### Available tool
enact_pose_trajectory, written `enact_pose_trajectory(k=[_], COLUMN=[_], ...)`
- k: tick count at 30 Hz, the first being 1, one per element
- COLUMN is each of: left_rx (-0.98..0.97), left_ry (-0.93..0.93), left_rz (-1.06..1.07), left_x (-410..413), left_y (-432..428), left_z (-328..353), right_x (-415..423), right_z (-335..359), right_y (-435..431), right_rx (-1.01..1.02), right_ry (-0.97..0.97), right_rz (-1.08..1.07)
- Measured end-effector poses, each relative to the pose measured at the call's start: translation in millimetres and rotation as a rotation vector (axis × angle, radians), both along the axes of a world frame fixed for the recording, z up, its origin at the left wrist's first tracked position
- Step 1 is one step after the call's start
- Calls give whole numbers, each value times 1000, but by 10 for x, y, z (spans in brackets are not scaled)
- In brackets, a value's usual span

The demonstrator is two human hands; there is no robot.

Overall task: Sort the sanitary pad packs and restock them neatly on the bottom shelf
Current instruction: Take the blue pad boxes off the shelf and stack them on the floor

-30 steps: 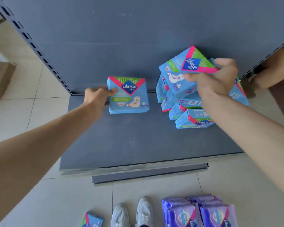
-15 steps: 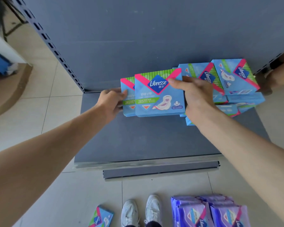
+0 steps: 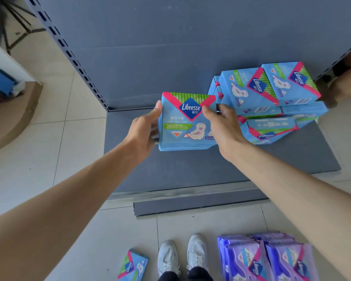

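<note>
Two blue Libresse pad packs [image 3: 185,122] stand upright, one behind the other, on the dark grey bottom shelf [image 3: 190,169]. My left hand [image 3: 144,128] presses their left edge and my right hand [image 3: 221,124] presses their right edge, squeezing them together. To the right lies a loose heap of several more blue packs [image 3: 270,102], stacked untidily against the back panel. On the floor near my feet lie purple Libresse packs [image 3: 265,258] and one single blue pack [image 3: 133,266].
The shelf's grey back panel [image 3: 170,47] rises behind the packs, with a slotted upright [image 3: 69,53] at its left. Another person's hand [image 3: 346,86] shows at the right edge. My white shoes [image 3: 182,256] stand on the tiled floor. A brown platform [image 3: 14,116] is far left.
My right hand brought a second blue pack from the heap and set it in front of the first one. Both hands now clamp the two packs from the sides.
</note>
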State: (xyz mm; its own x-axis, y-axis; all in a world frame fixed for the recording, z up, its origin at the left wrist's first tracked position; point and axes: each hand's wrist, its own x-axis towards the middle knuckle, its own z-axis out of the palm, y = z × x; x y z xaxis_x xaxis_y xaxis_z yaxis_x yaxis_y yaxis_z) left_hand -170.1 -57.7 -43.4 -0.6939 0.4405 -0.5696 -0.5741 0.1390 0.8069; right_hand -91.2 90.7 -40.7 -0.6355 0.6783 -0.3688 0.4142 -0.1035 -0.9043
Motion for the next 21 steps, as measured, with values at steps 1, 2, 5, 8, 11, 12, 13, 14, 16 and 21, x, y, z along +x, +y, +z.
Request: enact_pose_trajectory(k=[1,2,5,8,11,12,13,14,16,21], left_rx=[-3,-5,-7,-16,-38,-45,-49,-51,-40,-1], left_ry=[38,72,90,44,27,29,28,27,38,22], left_rz=[-43,-78,-117,-141,-158,-171,-189,-218,-306,-433], left_x=[61,132,347,568,868,994,1136,1300,1709,3013], left_y=[-23,-46,-131,-205,-214,-189,-150,-102,20,370], left_z=[-3,-15,-50,-34,-14,1,21,45,84,103], right_x=[58,127,392,726,1112,1266,1444,1643,2110,3569], right_z=[-8,-13,-28,-10,20,30,41,49,70,164], right_y=[-31,-64,-162,-205,-210,-198,-181,-158,-96,98], right_rx=[-16,-37,-91,-129,-157,-161,-164,-168,-181,-174], right_ry=[-8,-13,-14,-5,-5,-8,-6,-3,10,39], right_rz=[7,14,19,17,9,2,-12,-31,-79,-150])
